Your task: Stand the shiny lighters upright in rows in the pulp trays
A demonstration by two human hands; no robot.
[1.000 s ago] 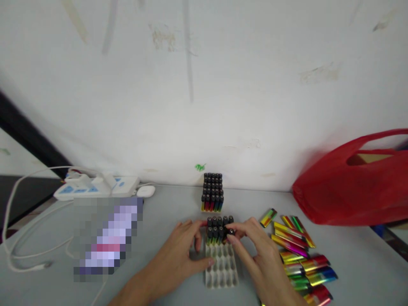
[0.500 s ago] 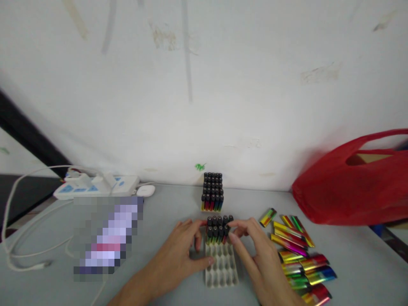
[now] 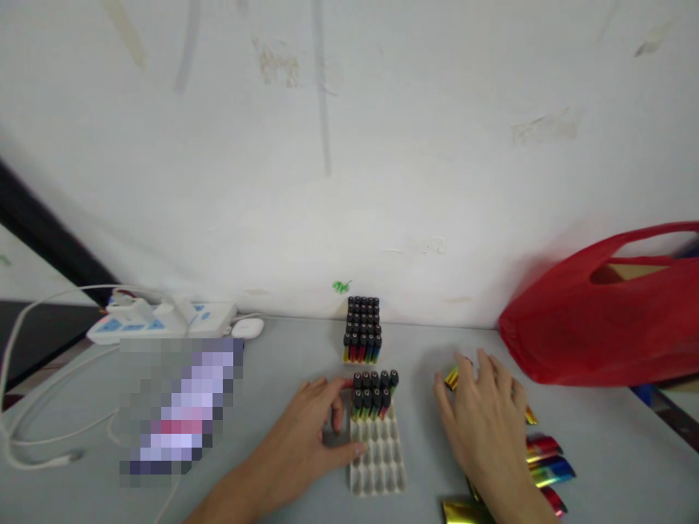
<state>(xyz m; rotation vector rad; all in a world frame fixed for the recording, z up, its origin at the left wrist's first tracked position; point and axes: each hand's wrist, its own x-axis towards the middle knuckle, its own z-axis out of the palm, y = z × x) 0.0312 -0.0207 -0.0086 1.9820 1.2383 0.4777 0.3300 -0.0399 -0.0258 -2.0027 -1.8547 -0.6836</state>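
My left hand point(image 3: 306, 429) steadies a pale moulded tray point(image 3: 376, 484) from its left side, thumb over the rim and forefinger against the far-left corner. Two rows of slim black-topped cylinders that look like batteries point(image 3: 372, 399) stand upright in the tray's far end; the nearer cups hold nothing. To the right, my right hand point(image 3: 483, 407) hovers over or rests on shiny multicoloured pieces point(image 3: 551, 471), fingers spread, covering many of them. One gold piece point(image 3: 451, 378) shows beside its thumb. I cannot tell whether the fingers touch any piece.
Behind the tray, a full block of similar black-topped cylinders point(image 3: 362, 327) stands by the wall. A red bag point(image 3: 601, 320) sits at the right. On the left are a white power strip point(image 3: 212, 320), a pixelated device point(image 3: 188, 407) and white cables point(image 3: 60, 460).
My right hand has left the tray and moved right, over the shiny pieces. A gold piece now shows near its wrist. The left hand stays at the tray.
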